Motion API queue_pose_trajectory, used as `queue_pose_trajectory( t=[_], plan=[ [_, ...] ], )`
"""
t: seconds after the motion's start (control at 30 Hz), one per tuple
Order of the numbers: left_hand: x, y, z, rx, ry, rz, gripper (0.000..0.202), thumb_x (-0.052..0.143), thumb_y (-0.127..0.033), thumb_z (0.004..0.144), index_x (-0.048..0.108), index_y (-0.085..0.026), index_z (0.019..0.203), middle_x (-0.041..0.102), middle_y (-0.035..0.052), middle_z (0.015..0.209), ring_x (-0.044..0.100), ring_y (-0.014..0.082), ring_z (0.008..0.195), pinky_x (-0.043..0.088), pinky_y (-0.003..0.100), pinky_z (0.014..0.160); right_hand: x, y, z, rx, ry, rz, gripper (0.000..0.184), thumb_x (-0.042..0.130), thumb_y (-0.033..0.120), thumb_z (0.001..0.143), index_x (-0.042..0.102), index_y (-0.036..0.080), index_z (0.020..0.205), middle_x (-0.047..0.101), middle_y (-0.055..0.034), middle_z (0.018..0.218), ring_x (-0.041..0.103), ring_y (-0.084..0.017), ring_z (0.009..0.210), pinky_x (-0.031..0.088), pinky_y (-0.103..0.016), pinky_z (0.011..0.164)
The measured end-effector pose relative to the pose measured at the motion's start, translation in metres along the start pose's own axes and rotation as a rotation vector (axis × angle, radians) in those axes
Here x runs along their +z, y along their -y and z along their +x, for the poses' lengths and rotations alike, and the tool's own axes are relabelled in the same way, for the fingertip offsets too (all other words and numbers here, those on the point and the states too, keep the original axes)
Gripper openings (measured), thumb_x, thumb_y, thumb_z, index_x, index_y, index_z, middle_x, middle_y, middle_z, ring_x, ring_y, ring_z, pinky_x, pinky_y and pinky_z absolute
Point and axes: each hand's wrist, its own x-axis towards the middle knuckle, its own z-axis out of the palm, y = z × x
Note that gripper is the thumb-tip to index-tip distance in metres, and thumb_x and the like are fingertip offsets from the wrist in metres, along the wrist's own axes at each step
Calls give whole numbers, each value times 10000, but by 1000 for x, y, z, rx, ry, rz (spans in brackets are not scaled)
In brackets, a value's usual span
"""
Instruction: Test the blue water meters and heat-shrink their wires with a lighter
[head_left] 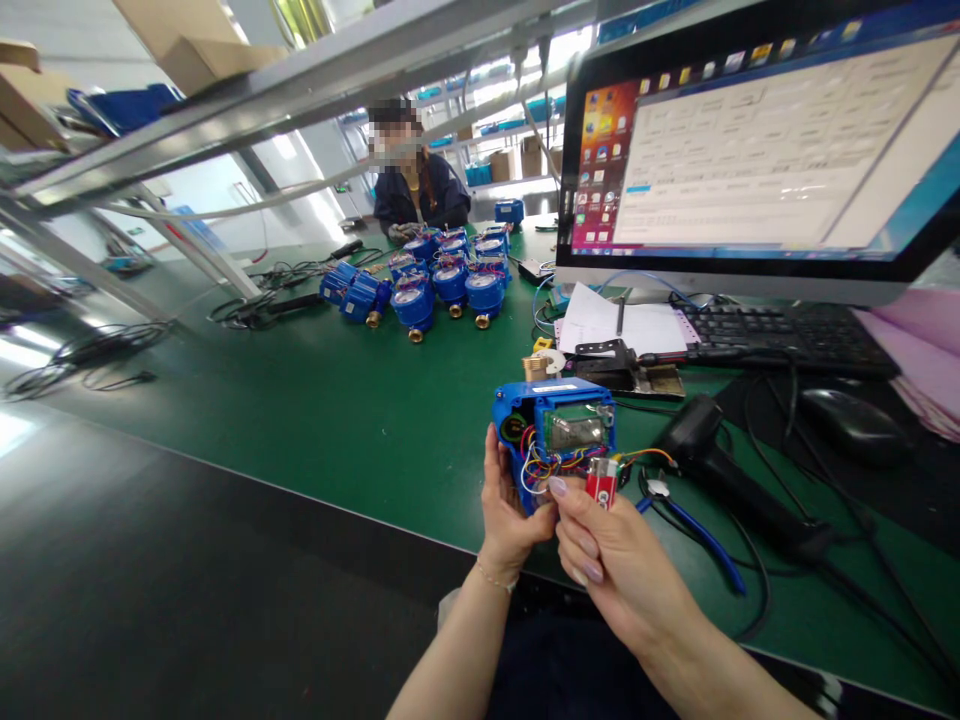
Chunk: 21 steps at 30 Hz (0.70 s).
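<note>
A blue water meter (504, 402) with its housing uncovered sits at the near side of the green table. Inside it show a circuit board (577, 430) and a tangle of thin coloured wires (534, 472). My left hand (504, 515) grips the meter's left and near side, thumb toward the front. In my right hand (619, 555) is a red lighter (601, 482) with its metal top pointing up, close to the wires. My right thumb and fingertips are beside a white wire; whether they touch it is unclear. Blue-handled cutters (705, 545) lie right of my hand.
Several blue meters (450, 285) stand farther back on the table (315, 400), before a seated person (420, 190). To the right are a monitor (757, 150), a keyboard (787, 335), a mouse (855, 425) and a black barcode scanner (739, 480). Cables (262, 300) lie at the left.
</note>
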Motion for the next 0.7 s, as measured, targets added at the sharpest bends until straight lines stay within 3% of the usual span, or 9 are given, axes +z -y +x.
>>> queue_pose_trajectory(
  t=[0.13, 0.27, 0.43, 0.7],
  plan=[
    [0, 2, 1, -18, -8, -33, 1029, 731, -459, 573, 175, -218, 1405, 471, 132, 1329, 514, 269, 1165, 422, 375, 985, -4, -1, -5, 43, 23, 29, 470, 753, 531, 683, 489, 147, 614, 299, 86, 408, 235, -33, 315, 238, -133, 321],
    [-3, 3, 3, -15, 9, -64, 1044, 737, -481, 554, 192, -213, 1404, 478, 128, 1329, 497, 272, 1184, 403, 377, 1008, -11, -7, -9, 331, 186, 144, 624, 411, 696, 816, 490, 150, 524, 285, 53, 369, 224, -49, 272, 202, -144, 281],
    [-4, 3, 4, -10, 24, -84, 1059, 762, -437, 538, 192, -215, 1402, 413, 129, 1388, 418, 275, 1258, 338, 376, 1060, -12, -11, -5, 543, 183, 191, 716, 22, 517, 920, 419, 168, 437, 219, 35, 337, 172, -65, 241, 147, -147, 252],
    [-4, 5, 3, 6, 26, -95, 1031, 768, -376, 550, 200, -230, 1399, 421, 120, 1384, 426, 263, 1254, 351, 365, 1050, -3, -3, 1, 557, 151, 275, 721, -1, 446, 917, 438, 161, 421, 221, 27, 337, 158, -70, 238, 158, -153, 241]
  ],
)
